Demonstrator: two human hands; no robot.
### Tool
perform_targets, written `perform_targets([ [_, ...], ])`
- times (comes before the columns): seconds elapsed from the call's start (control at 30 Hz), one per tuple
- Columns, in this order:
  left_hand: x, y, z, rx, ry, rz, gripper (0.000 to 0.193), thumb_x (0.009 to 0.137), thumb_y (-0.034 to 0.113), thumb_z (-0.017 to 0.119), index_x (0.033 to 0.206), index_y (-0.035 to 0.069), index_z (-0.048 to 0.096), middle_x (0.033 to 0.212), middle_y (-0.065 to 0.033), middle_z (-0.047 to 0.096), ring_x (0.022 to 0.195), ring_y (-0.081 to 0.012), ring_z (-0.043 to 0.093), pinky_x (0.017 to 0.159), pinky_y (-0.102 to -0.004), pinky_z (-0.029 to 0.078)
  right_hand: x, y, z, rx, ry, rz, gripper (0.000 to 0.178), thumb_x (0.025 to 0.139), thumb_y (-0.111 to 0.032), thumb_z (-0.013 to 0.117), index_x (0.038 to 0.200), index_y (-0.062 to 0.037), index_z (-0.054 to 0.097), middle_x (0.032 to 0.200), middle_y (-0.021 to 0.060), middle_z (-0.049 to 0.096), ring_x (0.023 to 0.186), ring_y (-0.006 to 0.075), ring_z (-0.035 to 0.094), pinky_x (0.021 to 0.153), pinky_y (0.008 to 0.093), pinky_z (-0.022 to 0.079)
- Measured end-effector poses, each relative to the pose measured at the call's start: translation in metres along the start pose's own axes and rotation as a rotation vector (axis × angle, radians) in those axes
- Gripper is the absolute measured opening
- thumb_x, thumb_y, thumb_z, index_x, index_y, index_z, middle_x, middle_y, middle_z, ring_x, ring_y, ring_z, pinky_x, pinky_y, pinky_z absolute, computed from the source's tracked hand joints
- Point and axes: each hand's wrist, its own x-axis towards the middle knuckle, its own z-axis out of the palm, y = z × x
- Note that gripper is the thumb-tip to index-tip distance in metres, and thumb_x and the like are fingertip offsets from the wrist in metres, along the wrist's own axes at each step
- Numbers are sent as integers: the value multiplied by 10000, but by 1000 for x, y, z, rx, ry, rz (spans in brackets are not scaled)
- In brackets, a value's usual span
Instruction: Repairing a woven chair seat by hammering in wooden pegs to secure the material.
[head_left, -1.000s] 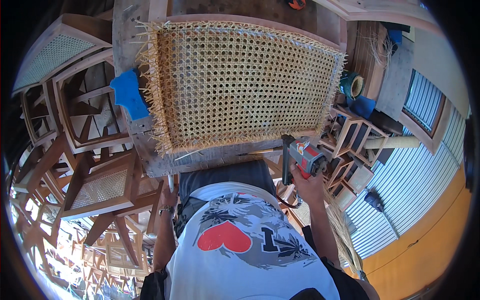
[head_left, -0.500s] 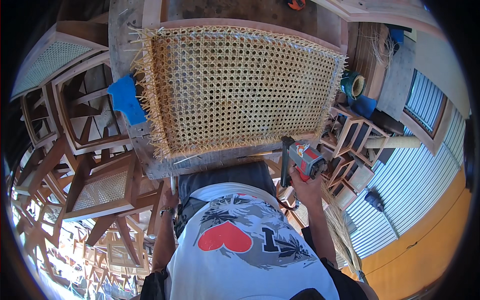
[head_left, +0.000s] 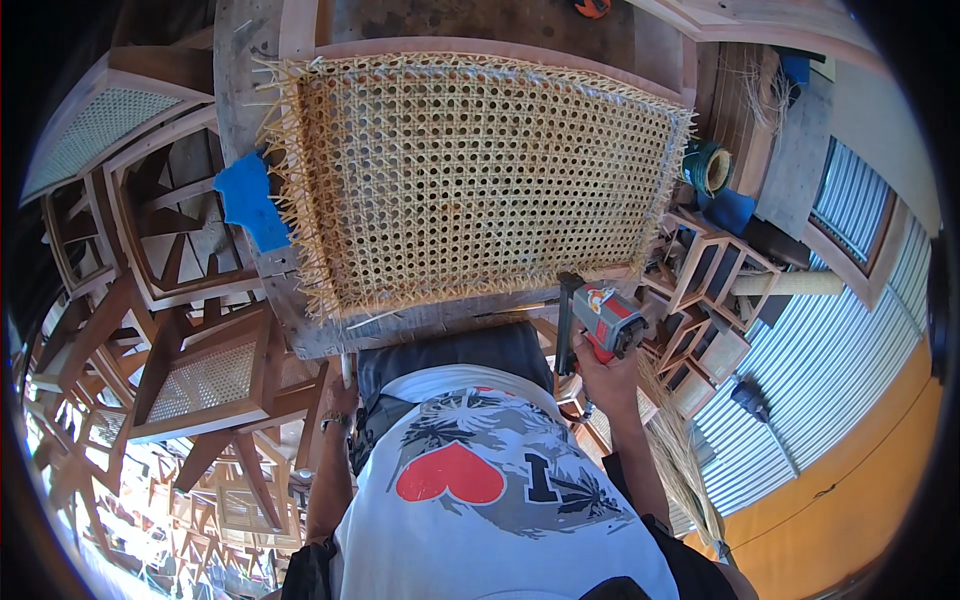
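Note:
In front of me a woven cane panel (head_left: 490, 190) lies over a wooden frame (head_left: 420, 46), its frayed strand ends sticking out on the left and along the edges. My right hand (head_left: 606, 375) is wrapped round the handle of a grey and red staple gun (head_left: 612, 318). The gun's dark nose reaches the panel's near right corner; whether it touches is unclear. Down by the near left edge of the workbench (head_left: 400, 328), my left hand (head_left: 338, 398) is closed on a slim white rod (head_left: 347, 368). Its fingers are partly hidden.
A blue cloth (head_left: 254, 200) lies left of the panel. Several wooden chair frames (head_left: 200, 375) crowd the left side, some with cane seats. To the right are a green roll (head_left: 706, 168), stacked wooden frames (head_left: 705, 270) and a bundle of long cane strands (head_left: 680, 460).
My right hand and the staple gun have shifted slightly to the left. The cane panel and my left hand look about the same.

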Motion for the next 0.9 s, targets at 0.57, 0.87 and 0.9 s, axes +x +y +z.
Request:
perform_targets([
  [0.57,-3,39,-24,-40,-126,-188,354,888,381,605,1000,59,702,703,-101,676,668,-213,668,605,-384,494,3,1,0,52,-20,56,286,887,-133,700,1138,-31,610,811,-8,628,605,40,536,525,223,446],
  [0.87,3,28,-19,1,-153,-187,356,868,390,602,928,51,693,760,-146,685,717,-280,672,623,-421,482,10,-13,-2,42,-56,237,298,863,-170,679,1099,8,645,984,127,703,930,184,664,824,332,500],
  [0.9,4,30,-19,11,-159,-195,359,868,391,602,930,49,692,767,-151,684,724,-281,671,626,-423,482,10,-14,-3,40,-54,237,298,863,-170,679,1099,8,645,984,127,703,930,184,664,824,332,500],
])
